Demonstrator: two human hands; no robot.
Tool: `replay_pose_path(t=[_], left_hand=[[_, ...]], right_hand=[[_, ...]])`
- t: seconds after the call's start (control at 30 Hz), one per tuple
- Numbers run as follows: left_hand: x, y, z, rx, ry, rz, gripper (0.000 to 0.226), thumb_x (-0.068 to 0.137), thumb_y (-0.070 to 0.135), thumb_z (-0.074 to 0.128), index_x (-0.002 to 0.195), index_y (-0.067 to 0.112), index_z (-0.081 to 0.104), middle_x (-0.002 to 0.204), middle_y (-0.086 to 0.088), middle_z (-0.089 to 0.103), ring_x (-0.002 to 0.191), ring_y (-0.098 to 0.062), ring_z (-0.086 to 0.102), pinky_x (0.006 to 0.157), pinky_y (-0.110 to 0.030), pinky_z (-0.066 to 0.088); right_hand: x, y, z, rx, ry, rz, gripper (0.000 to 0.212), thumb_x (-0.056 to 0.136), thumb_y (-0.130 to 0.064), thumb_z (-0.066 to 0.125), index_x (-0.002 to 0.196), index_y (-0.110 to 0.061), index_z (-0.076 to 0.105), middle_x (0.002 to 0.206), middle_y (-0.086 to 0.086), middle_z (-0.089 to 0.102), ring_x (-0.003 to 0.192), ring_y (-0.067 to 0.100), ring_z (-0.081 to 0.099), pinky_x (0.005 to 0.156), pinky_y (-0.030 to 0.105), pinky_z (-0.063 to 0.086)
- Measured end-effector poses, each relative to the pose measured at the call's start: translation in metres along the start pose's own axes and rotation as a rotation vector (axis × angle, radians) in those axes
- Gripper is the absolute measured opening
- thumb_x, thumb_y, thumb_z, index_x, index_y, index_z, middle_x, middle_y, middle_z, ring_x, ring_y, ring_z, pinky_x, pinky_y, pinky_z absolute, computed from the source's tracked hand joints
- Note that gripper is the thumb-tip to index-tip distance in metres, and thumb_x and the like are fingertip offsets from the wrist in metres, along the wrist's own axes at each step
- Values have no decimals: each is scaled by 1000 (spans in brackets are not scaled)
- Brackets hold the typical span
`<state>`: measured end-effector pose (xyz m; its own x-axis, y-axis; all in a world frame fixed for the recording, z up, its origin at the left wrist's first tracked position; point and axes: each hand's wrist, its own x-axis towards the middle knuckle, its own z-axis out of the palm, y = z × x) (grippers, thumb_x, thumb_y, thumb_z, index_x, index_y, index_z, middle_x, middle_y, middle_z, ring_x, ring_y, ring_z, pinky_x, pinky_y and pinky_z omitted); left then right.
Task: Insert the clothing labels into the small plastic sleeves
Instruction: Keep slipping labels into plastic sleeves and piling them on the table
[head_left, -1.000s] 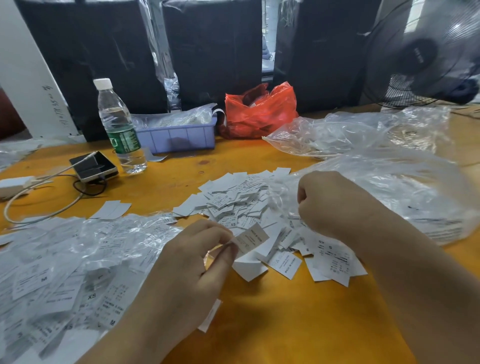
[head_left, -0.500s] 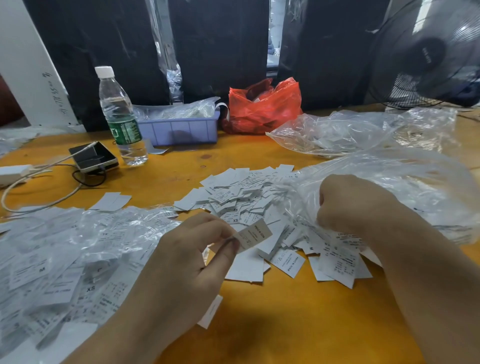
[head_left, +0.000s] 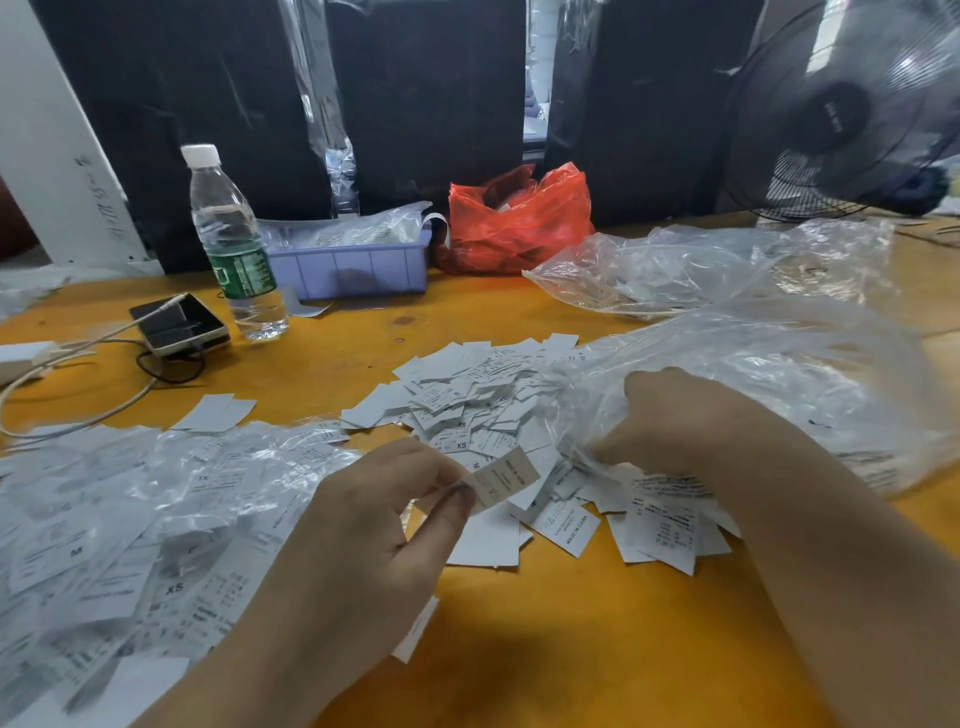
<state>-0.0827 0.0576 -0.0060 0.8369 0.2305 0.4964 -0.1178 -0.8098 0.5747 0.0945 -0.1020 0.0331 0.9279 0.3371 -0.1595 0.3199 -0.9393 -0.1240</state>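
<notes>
From the head camera, we are seeing our right hand (head_left: 691, 421) moving. One second ago it was a fist above the loose labels, and now it is sitting further to the right and lower, pushing into the crinkly mouth of the big clear bag (head_left: 769, 379). Its fingers are curling down into the plastic, but we cannot tell if they are pinching a sleeve, because the hand is hiding them. We are thinking it is digging for the next small sleeve.

Our left hand (head_left: 374, 525) is hardly moving at all. Its thumb and first finger are still pinching one label (head_left: 506, 480) by its left end, and the label is sticking out to the right, just above the loose labels (head_left: 467, 405) on the yellow table (head_left: 571, 649). So the label is ready, and it is not in a sleeve yet.

Now we are counting. We are seeing two hands, one label being held, and one heap of loose labels, too many to count. On the left a pile of filled sleeves (head_left: 130, 519) is lying, also too many to count. We are seeing one water bottle (head_left: 234, 244), one purple tray (head_left: 353, 265), one red bag (head_left: 519, 218), one phone (head_left: 179, 325), one fan (head_left: 852, 109), and a second clear bag (head_left: 675, 265) behind the first.
</notes>
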Motion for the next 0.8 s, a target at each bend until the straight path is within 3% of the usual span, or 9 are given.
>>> replay_pose_path(t=[0.13,0.3,0.47,0.63,0.8], left_hand=[[0,0,1,-29,-34,1,14,86,37,56,77,35,67,88,25,64,95,-2,59,66,-11,47],[1,0,-2,-24,-18,5,14,85,35,57,76,34,67,87,22,64,93,-3,59,66,-10,44],[1,2,-4,-10,6,1,15,85,34,57,73,34,65,83,19,64,89,-4,60,67,-10,44],[0,2,-4,-3,12,7,14,86,34,57,74,35,65,85,20,65,90,-2,60,67,-11,44],[1,1,-9,-3,39,0,14,85,33,57,76,34,67,84,19,65,88,-5,61,70,-18,48]], right_hand=[[1,-2,2,47,12,-56,44,72,-55,71,88,-19,51,92,-2,55,81,17,56,63,29,45],[2,-3,1,85,109,-64,49,79,-44,72,113,-13,54,96,-1,47,85,19,51,68,28,43],[0,0,-3,106,221,-95,23,86,-20,62,107,-13,56,96,2,52,78,18,50,52,23,35],[-2,2,-9,99,290,-115,31,88,-1,46,116,-9,59,114,11,59,82,23,52,72,32,48],[-2,5,-12,85,282,-105,24,92,-3,49,111,-11,61,109,10,61,83,23,54,73,32,49]])
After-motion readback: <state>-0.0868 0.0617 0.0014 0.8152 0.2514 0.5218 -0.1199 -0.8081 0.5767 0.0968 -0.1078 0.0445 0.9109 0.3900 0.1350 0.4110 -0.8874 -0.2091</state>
